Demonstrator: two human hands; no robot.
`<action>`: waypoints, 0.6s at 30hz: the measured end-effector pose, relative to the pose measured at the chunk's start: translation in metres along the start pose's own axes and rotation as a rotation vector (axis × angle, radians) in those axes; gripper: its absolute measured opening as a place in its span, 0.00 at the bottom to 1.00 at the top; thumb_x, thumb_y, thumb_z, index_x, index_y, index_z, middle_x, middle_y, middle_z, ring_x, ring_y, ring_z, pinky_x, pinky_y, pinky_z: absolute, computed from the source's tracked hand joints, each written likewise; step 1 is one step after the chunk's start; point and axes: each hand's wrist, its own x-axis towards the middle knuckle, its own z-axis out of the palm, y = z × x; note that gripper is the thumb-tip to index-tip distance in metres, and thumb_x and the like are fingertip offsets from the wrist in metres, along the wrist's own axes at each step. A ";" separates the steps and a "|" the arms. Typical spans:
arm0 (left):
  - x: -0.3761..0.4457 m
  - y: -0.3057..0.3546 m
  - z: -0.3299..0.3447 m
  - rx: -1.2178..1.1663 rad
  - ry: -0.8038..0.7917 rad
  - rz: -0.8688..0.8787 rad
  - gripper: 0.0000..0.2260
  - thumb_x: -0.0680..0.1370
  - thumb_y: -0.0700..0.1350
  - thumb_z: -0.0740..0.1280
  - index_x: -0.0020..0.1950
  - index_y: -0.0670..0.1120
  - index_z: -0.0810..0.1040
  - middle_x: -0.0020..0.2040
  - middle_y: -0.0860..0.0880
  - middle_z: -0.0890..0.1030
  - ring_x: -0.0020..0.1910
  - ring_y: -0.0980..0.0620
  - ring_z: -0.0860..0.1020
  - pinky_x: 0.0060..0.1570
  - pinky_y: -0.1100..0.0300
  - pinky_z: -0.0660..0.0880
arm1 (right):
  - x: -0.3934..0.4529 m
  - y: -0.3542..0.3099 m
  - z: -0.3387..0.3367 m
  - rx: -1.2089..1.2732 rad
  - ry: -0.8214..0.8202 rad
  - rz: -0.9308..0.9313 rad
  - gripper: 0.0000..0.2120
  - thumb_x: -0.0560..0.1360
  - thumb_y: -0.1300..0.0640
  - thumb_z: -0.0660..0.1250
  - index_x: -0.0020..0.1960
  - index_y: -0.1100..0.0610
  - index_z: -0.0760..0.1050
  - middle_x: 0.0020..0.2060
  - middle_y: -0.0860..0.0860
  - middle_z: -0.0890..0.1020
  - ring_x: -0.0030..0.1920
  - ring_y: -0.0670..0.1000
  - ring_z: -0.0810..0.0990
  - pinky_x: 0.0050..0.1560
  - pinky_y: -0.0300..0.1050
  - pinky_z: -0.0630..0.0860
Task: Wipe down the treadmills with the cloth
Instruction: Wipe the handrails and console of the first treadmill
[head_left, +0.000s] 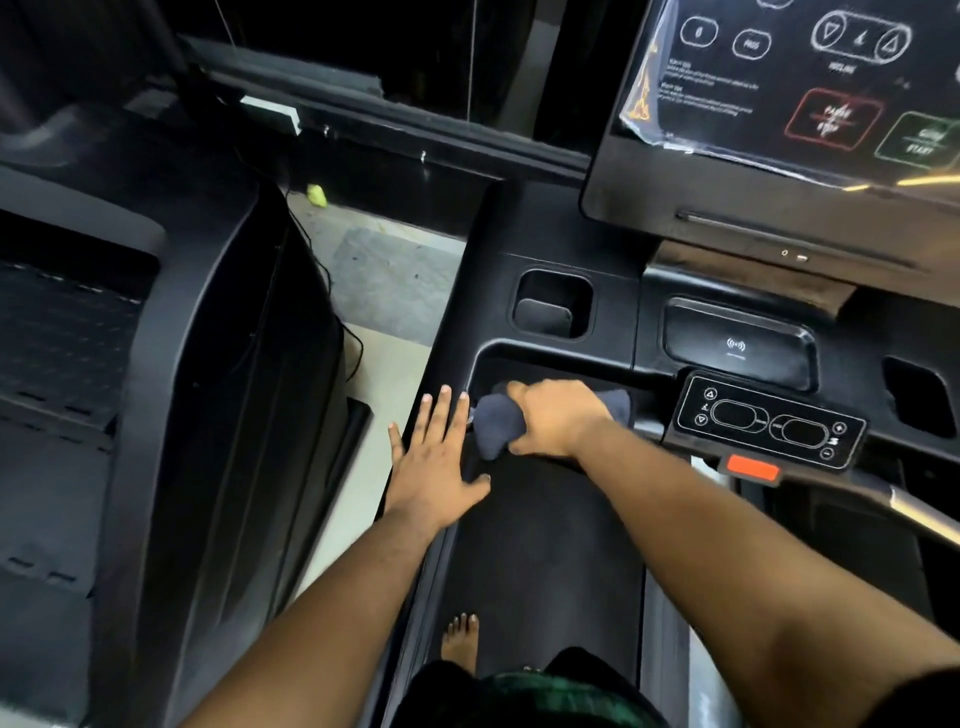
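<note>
- Far left: second treadmill (171, 395), black, standing beside the one in use; not touched by either hand, so judged not yet wiped at this moment or simply out of turn — cannot tell which.
- Between the two machines: strip of pale floor (384, 374) with a grey mat patch, trailing black cables and a small yellow-green object (317, 195) near the wall; dim room, dark glass beyond.
- Left hand (434, 462): flat, fingers straight and spread, palm pressed on the left console arm (452, 332); holding nothing. Probably placed there as a brace while leaning forward.
- Cloth (496, 423): dark blue-grey, bunched, lying at the lip of the console's recessed tray, just beside the left fingertips.
- Right hand (558, 415): fingers curled over the cloth, gripping and pressing it down onto the tray edge; grip suited to scrubbing strokes.
- Cup-holder pocket (553, 306) above the cloth; wireless charging pad (737, 343) and button panel (769, 423) to the right, red safety tab (753, 469) below.
- Upper right: touchscreen (779, 88), protective film peeling at the corner.
- Bottom: bare foot (461, 642) on the black belt (545, 561).
</note>
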 end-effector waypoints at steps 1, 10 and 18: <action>-0.001 -0.001 0.002 -0.004 0.000 -0.003 0.50 0.72 0.64 0.67 0.82 0.55 0.37 0.82 0.53 0.34 0.81 0.50 0.35 0.77 0.34 0.39 | 0.002 0.001 -0.006 0.049 -0.084 -0.012 0.32 0.63 0.33 0.70 0.63 0.47 0.72 0.54 0.50 0.83 0.54 0.56 0.82 0.51 0.51 0.78; 0.002 -0.003 0.003 0.009 0.040 -0.017 0.50 0.72 0.65 0.67 0.82 0.56 0.37 0.83 0.53 0.35 0.82 0.50 0.36 0.77 0.34 0.41 | -0.017 -0.004 0.025 -0.192 0.183 0.050 0.37 0.69 0.38 0.73 0.72 0.52 0.65 0.58 0.55 0.80 0.55 0.60 0.81 0.52 0.55 0.76; -0.004 -0.002 0.005 -0.001 0.029 -0.011 0.50 0.73 0.65 0.67 0.83 0.56 0.38 0.83 0.53 0.35 0.82 0.51 0.36 0.78 0.34 0.42 | -0.043 0.012 0.038 -0.129 0.237 0.129 0.40 0.67 0.29 0.70 0.71 0.50 0.68 0.60 0.54 0.79 0.58 0.60 0.79 0.57 0.59 0.73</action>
